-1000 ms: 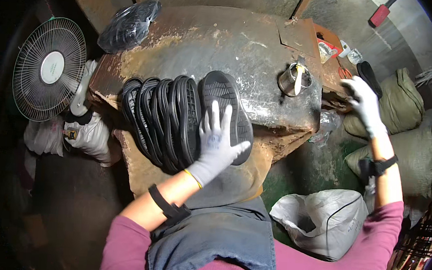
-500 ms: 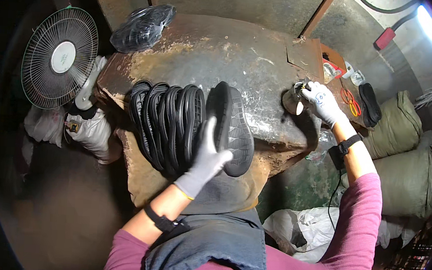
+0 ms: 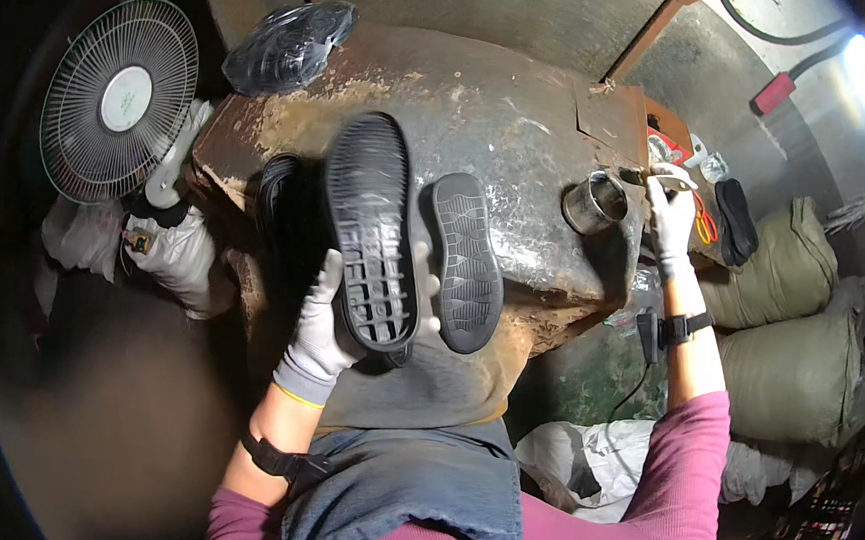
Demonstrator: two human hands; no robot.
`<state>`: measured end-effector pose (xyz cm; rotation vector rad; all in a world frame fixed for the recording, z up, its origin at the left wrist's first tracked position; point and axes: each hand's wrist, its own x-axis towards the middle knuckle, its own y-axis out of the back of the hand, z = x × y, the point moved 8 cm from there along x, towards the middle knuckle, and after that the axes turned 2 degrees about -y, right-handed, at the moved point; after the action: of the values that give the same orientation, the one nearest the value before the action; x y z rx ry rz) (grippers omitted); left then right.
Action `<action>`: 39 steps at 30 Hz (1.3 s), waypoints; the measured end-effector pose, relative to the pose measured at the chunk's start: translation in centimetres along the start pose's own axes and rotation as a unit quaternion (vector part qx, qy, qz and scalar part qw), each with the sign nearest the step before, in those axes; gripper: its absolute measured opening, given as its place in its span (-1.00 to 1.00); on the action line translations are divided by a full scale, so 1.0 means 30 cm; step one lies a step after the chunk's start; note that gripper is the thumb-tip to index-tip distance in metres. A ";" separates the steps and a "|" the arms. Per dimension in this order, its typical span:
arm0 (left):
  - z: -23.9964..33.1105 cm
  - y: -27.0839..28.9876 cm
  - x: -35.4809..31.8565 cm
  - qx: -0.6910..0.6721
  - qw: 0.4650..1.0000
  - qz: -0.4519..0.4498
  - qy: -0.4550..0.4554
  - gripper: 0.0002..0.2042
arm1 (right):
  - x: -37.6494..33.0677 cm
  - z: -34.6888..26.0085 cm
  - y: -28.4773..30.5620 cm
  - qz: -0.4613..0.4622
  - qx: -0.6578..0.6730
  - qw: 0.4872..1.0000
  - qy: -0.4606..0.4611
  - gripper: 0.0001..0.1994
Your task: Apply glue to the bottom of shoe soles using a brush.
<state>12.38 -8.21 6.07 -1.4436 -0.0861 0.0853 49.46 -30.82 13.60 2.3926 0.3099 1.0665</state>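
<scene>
my left hand (image 3: 323,335) wraps a shoe sole (image 3: 375,236) above the table (image 3: 446,80); my right hand (image 3: 670,224) pinches what looks like a brush (image 3: 673,176). slack fingers could drop the sole; a low swing could tip the can (image 3: 594,205).

My gloved left hand (image 3: 315,340) left of centre in the frame, thumb (image 3: 327,281) on one side and fingers (image 3: 432,288) on the other, left forearm (image 3: 282,418) slanting up from the lower left, my gloved right hand (image 3: 669,224) right of centre, fingers curled in a grip, right forearm (image 3: 702,374) nearly upright.
</scene>
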 end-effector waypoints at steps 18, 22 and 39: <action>0.084 0.060 -0.028 0.119 0.992 -0.025 -0.018 -0.36 | -0.157 0.233 -0.232 -0.173 -0.127 0.968 -0.132 -0.72; 0.093 0.019 0.010 0.117 0.992 -0.039 -0.017 -0.38 | -0.129 0.214 -0.149 -0.056 -0.014 0.986 -0.156 -0.67; -0.034 -0.025 0.133 0.056 0.997 -0.046 0.013 -0.31 | -0.280 0.231 -0.092 0.154 0.507 0.737 -0.420 -0.73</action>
<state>16.45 -8.86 6.72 -1.3265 -0.1248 -0.0031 49.01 -34.21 2.88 3.6736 0.1609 -0.3839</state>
